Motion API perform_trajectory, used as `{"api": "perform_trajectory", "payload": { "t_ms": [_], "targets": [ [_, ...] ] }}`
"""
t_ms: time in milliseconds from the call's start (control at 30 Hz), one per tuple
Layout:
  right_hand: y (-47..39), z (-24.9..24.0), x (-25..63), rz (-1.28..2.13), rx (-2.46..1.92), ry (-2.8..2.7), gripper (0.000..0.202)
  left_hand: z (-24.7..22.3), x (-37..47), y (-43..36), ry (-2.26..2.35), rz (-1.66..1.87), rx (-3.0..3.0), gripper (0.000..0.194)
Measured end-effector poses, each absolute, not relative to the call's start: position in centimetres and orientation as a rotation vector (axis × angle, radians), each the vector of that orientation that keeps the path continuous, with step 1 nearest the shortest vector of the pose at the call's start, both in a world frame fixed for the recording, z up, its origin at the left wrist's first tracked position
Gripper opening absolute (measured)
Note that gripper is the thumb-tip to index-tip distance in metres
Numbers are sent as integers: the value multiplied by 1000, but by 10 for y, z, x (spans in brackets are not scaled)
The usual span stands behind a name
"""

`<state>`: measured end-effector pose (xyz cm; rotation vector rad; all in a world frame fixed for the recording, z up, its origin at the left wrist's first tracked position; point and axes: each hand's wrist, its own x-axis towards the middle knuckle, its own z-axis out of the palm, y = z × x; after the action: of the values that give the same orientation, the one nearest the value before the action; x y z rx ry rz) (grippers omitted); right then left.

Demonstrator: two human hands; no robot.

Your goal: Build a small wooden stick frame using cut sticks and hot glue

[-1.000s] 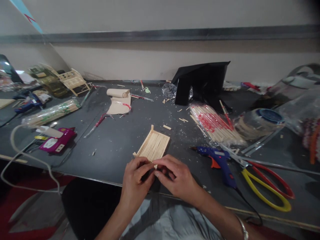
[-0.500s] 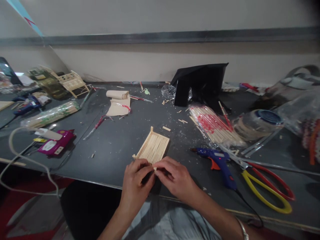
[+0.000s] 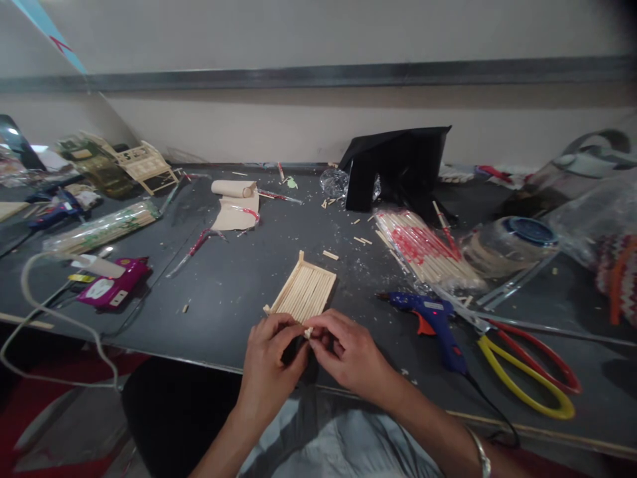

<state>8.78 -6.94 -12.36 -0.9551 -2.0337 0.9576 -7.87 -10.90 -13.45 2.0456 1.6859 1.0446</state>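
Left hand (image 3: pixel 273 352) and right hand (image 3: pixel 351 352) meet fingertip to fingertip, narrowly pinching a small pale wooden piece (image 3: pixel 308 332) between them. Just past them on the dark grey tabletop (image 3: pixel 213 299) lies a flat pale panel of parallel wooden sticks (image 3: pixel 304 292), edged along its left and far sides, its near end hidden by the fingers. Right of the panel are red-and-yellow-handled scissors (image 3: pixel 515 398) and a blue glue gun (image 3: pixel 432 315); beyond it to the right, a clear plastic pack of sticks (image 3: pixel 423 249).
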Motion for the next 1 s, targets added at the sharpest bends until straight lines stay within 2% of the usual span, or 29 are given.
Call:
{"api": "perform_trajectory", "payload": {
  "t_ms": [133, 267, 600, 1000],
  "targets": [
    [-71, -121, 89, 925, -965, -2046, 37, -133, -80, -111, 1685, 1012, 2000, 27],
    [-72, -121, 91, 914, -961, -2019, 39, -133, -84, -113, 1678, 1003, 1972, 31],
    [-71, -123, 90, 880, -881, -2049, 29, -138, -82, -110, 1587, 1118, 1993, 22],
    [-67, -127, 88, 892, -867, -2058, 15, -139, -81, -108, 1628, 1067, 2002, 18]
  ]
}}
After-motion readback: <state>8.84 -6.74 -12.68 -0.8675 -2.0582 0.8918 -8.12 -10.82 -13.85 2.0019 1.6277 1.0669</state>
